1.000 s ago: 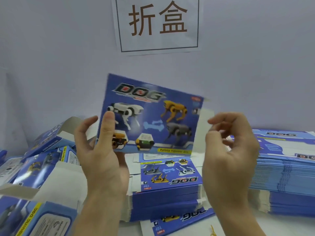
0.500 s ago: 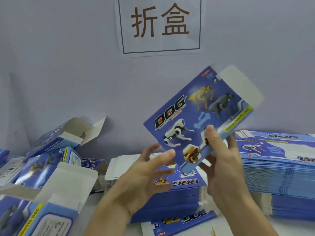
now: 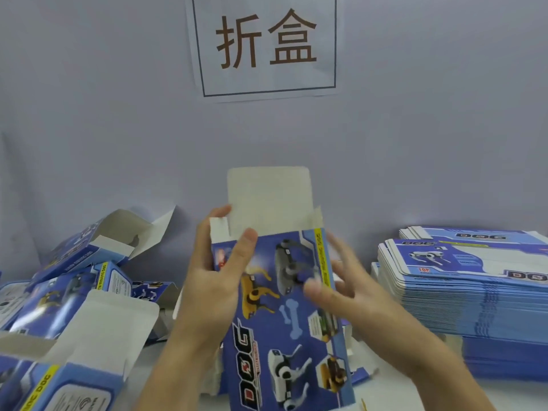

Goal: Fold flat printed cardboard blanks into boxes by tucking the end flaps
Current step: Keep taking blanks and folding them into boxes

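Swung upright since the earlier frame, blue printed cardboard blank [image 3: 284, 315] sits pinched in left hand [image 3: 213, 280]; right hand [image 3: 341, 289], fingers spread, risks creasing the panel if it squeezes off the score lines.

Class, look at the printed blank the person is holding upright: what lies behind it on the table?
Behind the blank, gripped by the left hand, white card edges peek out beside its lower right side. Whatever lies directly behind is covered by the blank and both hands, so it cannot be identified.
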Demonstrator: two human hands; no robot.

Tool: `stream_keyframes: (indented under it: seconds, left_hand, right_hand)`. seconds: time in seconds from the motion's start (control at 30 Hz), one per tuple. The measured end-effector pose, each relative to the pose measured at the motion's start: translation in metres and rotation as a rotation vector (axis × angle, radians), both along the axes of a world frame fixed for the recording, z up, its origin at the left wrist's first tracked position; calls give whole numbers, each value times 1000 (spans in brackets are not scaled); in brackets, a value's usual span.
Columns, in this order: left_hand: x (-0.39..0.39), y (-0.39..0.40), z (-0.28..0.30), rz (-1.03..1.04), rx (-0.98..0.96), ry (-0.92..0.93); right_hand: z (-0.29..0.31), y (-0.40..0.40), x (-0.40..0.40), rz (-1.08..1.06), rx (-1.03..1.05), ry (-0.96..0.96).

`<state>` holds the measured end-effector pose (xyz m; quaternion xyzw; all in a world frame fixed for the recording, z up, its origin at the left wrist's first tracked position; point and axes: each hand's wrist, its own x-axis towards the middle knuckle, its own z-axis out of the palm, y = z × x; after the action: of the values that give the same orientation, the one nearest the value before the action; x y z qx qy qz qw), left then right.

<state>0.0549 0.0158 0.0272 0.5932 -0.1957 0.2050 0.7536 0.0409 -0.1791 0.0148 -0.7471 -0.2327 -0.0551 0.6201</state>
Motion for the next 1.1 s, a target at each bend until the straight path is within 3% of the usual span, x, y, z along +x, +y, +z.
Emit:
stream_keyframes:
  seconds: [0.1,0.2,0.47,0.63,0.73,0.83,0.93,1.1]
  left_hand:
    - [-1,-15,-4,2,11,-65]
    - [-1,-24,-7,62,22,-120]
    - [-1,-19,-4,206,152,-149]
    - [-3,-24,-5,108,39,-47]
    - [1,-22,-4,54,135,0]
    - [2,-21,-7,31,62,65]
    - [1,-21,-8,11,-18,84]
    - [2,-18,-7,59,14,40]
  right_hand:
    - [-1,13,6,-104,223,-208]
    - [-1,19,8,-152,293,-354]
    - [0,22,5,-127,342,-213]
    - [6,25,8,-262,463,-147]
    - [3,22,13,-297,402,-107]
    - [-1,23,13,-326,350,-119]
    - [-7,23,14,-271,389,-98]
    - [-3,30,15,-200,391,-56]
